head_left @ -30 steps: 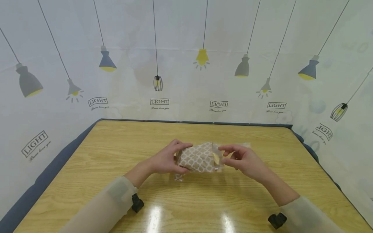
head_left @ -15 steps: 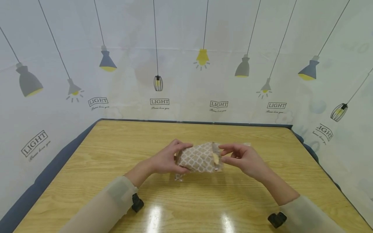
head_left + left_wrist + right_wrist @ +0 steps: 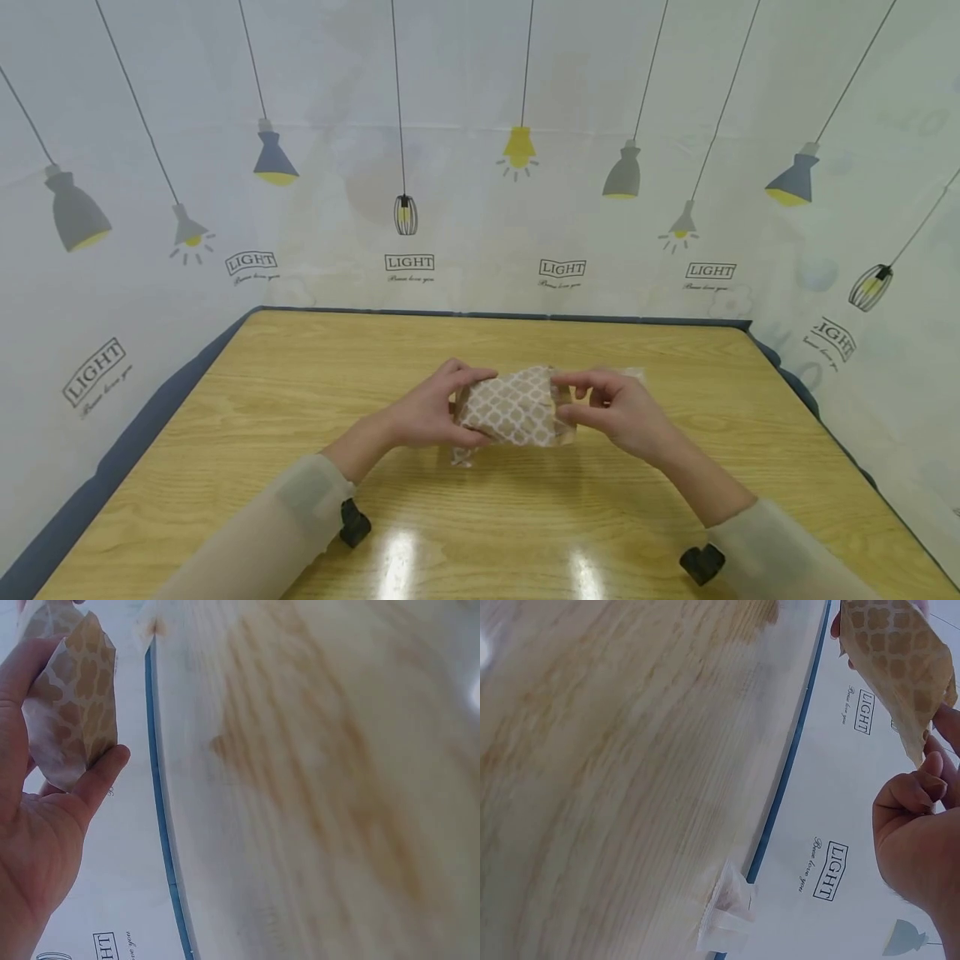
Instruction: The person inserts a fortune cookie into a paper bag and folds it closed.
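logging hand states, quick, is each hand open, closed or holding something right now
Left hand: closed, holding the patterned packet.
Right hand: at the packet's end; whether pinching cannot be told.

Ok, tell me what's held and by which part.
The left hand grips the patterned packet by its left end. The right hand touches its right end; a grip there is unclear.

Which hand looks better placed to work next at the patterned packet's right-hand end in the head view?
Probably the right hand: its thumb and index finger are at that end of the packet, while the left hand grips the opposite end.
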The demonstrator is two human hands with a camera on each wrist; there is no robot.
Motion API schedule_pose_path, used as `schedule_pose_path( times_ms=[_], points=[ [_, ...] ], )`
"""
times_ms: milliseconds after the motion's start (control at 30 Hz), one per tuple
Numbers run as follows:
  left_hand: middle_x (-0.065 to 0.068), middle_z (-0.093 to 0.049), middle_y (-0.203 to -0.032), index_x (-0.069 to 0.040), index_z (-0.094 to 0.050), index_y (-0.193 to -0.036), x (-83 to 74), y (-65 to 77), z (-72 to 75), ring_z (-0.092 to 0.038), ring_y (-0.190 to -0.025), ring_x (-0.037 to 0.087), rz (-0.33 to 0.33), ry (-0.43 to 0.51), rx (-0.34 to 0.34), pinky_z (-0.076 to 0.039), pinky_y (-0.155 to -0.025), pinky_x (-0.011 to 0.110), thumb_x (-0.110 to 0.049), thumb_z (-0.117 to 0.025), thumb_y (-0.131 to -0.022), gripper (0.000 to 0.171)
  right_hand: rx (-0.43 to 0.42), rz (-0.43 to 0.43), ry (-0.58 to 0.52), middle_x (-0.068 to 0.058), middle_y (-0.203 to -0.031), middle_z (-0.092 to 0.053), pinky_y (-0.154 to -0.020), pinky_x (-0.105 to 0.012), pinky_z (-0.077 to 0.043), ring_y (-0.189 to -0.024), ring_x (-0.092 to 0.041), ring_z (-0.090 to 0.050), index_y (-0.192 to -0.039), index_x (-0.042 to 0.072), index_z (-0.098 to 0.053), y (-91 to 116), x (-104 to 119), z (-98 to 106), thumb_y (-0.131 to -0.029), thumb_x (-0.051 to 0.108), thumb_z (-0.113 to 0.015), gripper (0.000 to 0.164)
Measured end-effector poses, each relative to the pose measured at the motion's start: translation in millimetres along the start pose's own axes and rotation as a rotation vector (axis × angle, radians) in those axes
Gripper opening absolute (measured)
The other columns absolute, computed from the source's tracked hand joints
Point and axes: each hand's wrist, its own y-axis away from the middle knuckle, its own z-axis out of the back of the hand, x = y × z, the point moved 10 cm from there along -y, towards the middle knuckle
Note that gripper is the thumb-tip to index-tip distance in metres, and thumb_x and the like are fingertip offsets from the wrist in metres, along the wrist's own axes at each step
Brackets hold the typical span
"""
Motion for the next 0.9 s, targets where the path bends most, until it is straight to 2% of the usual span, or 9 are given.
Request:
schedule_pose_path(
  times_ms=[267, 533, 700, 900],
  points=[
    [0.015, -0.044, -0.142, -0.013, -0.045, -0.168, -0.7, -0.1, -1.6, -0.052, -0.126, 0.029, 0.012, 0.004, 0.005, -0.062, -0.108, 0.040, -0.012, -0.096, -0.083, 0.099, 0.009, 0.001, -0.022, -0.011, -0.106, -0.059, -0.055, -0.021, -0.042, -0.071, -0.009, -0.048, -0.134, 0.012, -0.078, 0, -2, -5, -0.096, 0.019, -0.086, 0.039],
    [0.015, -0.045, -0.141, -0.013, -0.046, -0.167, -0.9, 1.7, -1.1, -0.051, -0.125, 0.028, 0.013, -0.052, 0.003, -0.061, -0.108, 0.045, -0.016, -0.097, -0.082, 0.099, -0.001, -0.016, -0.041, -0.011, -0.108, -0.060, -0.054, -0.022, -0.041, -0.069, -0.008, -0.048, -0.135, 0.017, -0.077, 3, -7, -3, -0.098, 0.022, -0.085, 0.038],
    [0.014, -0.045, -0.142, -0.014, -0.046, -0.167, -0.2, 2.7, -0.2, -0.051, -0.125, 0.028, 0.021, -0.068, 0.004, -0.060, -0.107, 0.045, -0.018, -0.097, -0.082, 0.099, -0.013, -0.073, -0.046, -0.009, -0.113, -0.064, -0.057, -0.026, -0.046, -0.071, -0.011, -0.050, -0.137, 0.018, -0.075, 10, -17, 10, -0.103, 0.030, -0.080, 0.037],
    [0.012, -0.046, -0.143, -0.016, -0.047, -0.165, 2.9, 3.5, 1.8, -0.052, -0.125, 0.027, 0.023, -0.090, 0.004, -0.060, -0.106, 0.043, -0.020, -0.098, -0.081, 0.098, -0.044, -0.124, -0.050, -0.007, -0.111, -0.067, -0.065, -0.032, -0.054, -0.079, -0.017, -0.058, -0.139, 0.016, -0.072, 19, -37, 37, -0.107, 0.036, -0.074, 0.038]
  ],
)
